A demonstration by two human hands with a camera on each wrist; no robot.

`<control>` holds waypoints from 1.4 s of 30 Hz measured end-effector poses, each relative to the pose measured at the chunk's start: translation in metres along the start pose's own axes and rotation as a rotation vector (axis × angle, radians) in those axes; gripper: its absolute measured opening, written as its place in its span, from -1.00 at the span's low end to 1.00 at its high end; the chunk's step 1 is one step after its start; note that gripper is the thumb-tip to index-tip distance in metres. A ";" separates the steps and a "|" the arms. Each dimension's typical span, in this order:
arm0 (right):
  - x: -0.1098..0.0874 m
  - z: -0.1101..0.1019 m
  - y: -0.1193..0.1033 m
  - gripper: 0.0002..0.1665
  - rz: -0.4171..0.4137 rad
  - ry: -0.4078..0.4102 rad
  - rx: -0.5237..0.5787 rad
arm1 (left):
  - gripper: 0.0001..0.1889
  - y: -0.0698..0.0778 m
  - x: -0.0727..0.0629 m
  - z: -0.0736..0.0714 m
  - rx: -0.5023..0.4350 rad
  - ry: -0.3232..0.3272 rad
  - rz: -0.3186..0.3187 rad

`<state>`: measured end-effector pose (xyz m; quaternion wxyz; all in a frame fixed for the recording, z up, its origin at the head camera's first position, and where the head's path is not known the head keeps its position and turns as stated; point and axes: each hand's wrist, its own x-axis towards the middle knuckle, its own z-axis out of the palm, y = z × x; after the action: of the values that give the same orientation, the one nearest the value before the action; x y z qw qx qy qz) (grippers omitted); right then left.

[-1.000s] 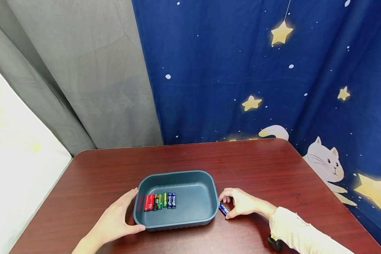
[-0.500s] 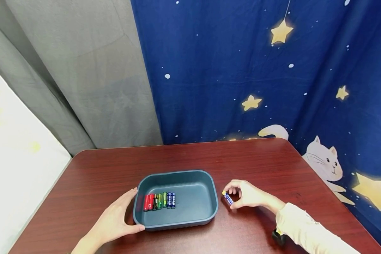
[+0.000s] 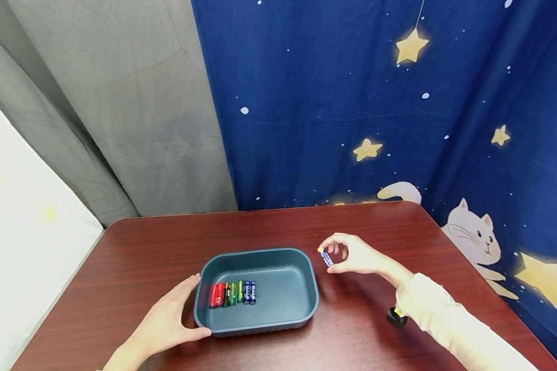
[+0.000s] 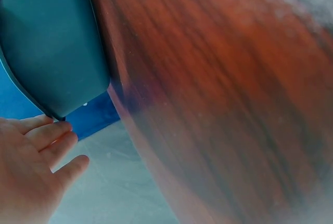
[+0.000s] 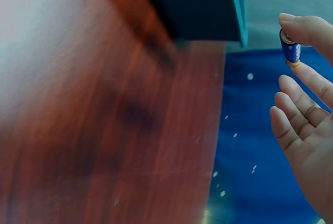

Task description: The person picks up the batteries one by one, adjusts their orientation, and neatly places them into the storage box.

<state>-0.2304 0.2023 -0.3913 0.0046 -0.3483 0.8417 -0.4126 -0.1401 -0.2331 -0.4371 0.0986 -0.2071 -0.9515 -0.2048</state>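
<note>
My right hand [image 3: 358,256] pinches a blue battery [image 3: 326,257] with a yellow end between thumb and index finger, above the table to the right of a dark teal tray [image 3: 285,299]. In the right wrist view the battery [image 5: 290,49] is held by its two ends, and the other fingers extend free. My left hand [image 3: 163,320] touches the tray's left side, thumb at the near corner and fingers at the far one, spread and fairly straight. Inside the tray, a row lies side by side: two red batteries [image 3: 216,296], green and black-green batteries [image 3: 233,293], and two blue batteries [image 3: 249,292].
The reddish-brown wooden table [image 3: 167,242] extends around the tray. A grey curtain [image 3: 158,129] and a blue star-patterned curtain [image 3: 306,103] hang behind it. A small black object [image 3: 396,317] shows under the right sleeve.
My right hand has lifted the battery from beside the tray's right wall, first rightward, then toward the table's far side. My left hand and the batteries in the tray stay in place.
</note>
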 end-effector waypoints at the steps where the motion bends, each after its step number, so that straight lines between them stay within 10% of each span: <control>1: 0.004 0.000 -0.006 -0.47 0.002 0.003 -0.004 | 0.06 0.000 0.000 0.000 0.000 0.001 0.000; 10: 0.032 0.012 -0.059 -0.50 0.012 0.021 0.056 | 0.06 0.001 0.000 -0.001 0.000 0.003 -0.005; 25: 0.063 0.075 -0.045 -0.48 0.021 0.068 0.111 | 0.06 0.002 0.000 -0.002 0.012 0.017 0.017; 35: 0.062 0.108 -0.058 -0.47 0.182 0.003 0.035 | 0.06 0.001 0.001 -0.001 -0.006 0.005 0.004; 42: 0.061 0.123 -0.057 -0.51 0.151 -0.024 -0.073 | 0.06 0.001 0.000 -0.002 -0.014 0.001 -0.005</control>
<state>-0.2072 0.0575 -0.4158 0.0330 -0.2889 0.8799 -0.3759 -0.1393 -0.2329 -0.4347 0.0972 -0.2052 -0.9505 -0.2120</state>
